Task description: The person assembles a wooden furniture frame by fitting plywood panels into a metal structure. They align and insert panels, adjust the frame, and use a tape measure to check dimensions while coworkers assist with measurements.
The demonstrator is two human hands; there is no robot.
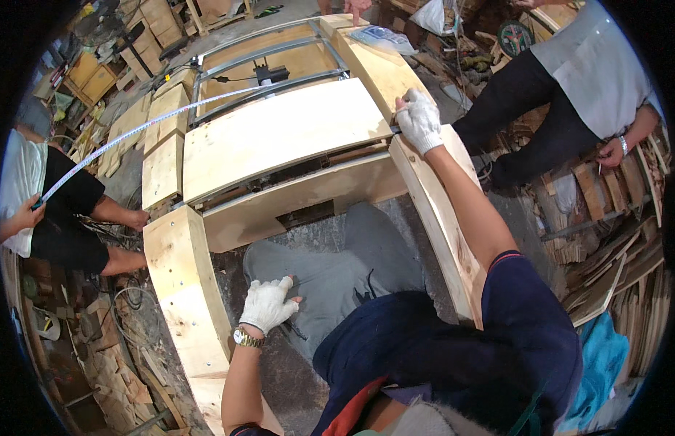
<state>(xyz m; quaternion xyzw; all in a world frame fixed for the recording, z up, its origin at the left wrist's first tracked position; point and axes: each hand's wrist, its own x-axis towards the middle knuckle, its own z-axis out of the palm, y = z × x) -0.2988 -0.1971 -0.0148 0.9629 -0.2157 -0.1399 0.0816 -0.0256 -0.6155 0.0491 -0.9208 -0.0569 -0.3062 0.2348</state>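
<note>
I am pressing my right hand [419, 120] on the tape [134, 133] end at the board [279, 134] corner, fingers together on it. My left hand [266, 305] is resting apart-fingered on the frame [181, 283]. The tape looks thin, springy, likely slippery; I'd pinch its tip.

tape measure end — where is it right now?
In the head view, upper centre-right: the right hand pins the tape measure at the wide board's right edge; the tape stretches left to a co-worker's hand.

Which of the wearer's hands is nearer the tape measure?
Right. The right hand rests on the wooden frame at the tape measure end; the left hand is much lower.
</note>
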